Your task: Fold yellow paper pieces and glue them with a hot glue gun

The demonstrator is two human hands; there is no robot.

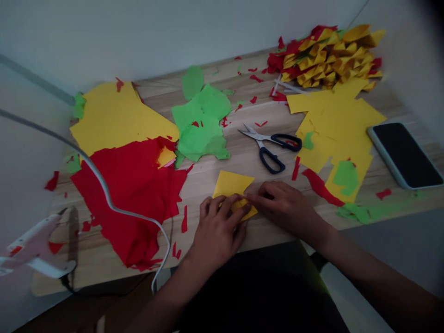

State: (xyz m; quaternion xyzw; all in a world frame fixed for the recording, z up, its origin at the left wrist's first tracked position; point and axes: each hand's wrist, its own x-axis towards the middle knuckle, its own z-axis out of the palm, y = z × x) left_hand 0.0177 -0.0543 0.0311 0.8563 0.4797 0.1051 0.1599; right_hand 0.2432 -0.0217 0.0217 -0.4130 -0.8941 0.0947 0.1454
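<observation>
Red, ragged-edged paper (121, 185) lies left of the small, partly folded yellow paper piece (231, 182) on the wood-grain tabletop (199, 185). Unclenched, the left hand (219, 226) presses that piece, seemingly steadying it; the right hand (286, 208) pinches its right edge, apparently controlling the fold, so it lies beneath the left grip and within the right.

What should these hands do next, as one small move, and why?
Probably press the crease flat with the right hand while the left hand steadies the sheet. The left hand's fingers lie spread over the small yellow paper, and the right hand's fingertips are at its right side, beside what looks like a fold.
</observation>
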